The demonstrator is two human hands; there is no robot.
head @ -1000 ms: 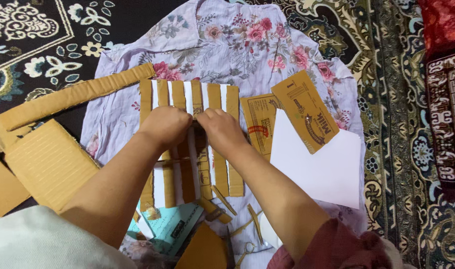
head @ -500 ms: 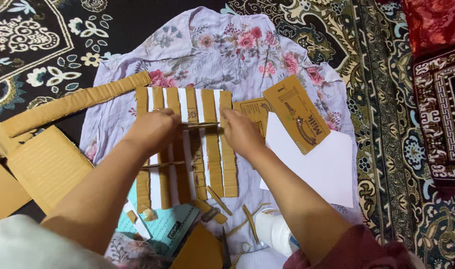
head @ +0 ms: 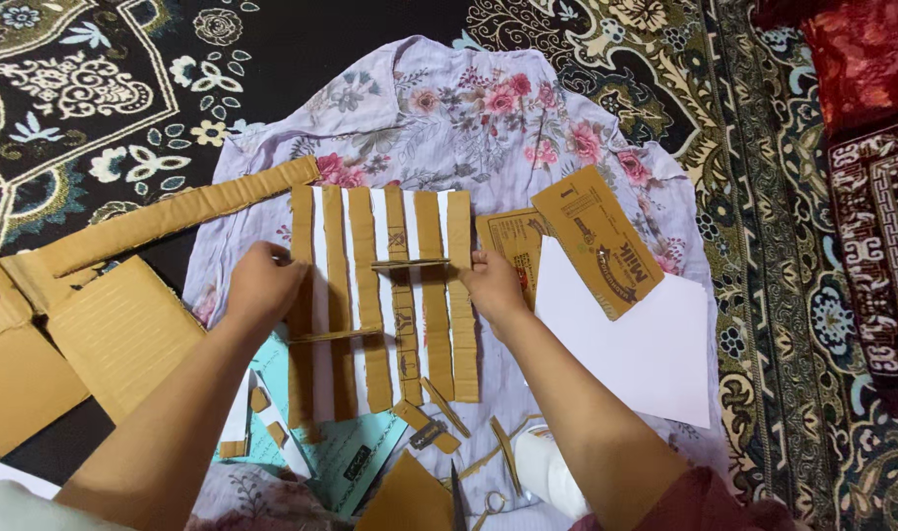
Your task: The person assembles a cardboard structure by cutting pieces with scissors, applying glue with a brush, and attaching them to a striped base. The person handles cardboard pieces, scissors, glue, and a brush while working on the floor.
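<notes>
The left hand point(head: 262, 285) is curled against the left edge of a row of upright cardboard strips point(head: 382, 295), and the right hand point(head: 493, 285) is pinched on the right end of a thin crosswise strip point(head: 410, 264). The hands are held well apart, with the row lying between them on a white sheet point(head: 321, 374). The strips' long axes are run away from the person; the cross strip is laid across them, nearer the right hand.
</notes>
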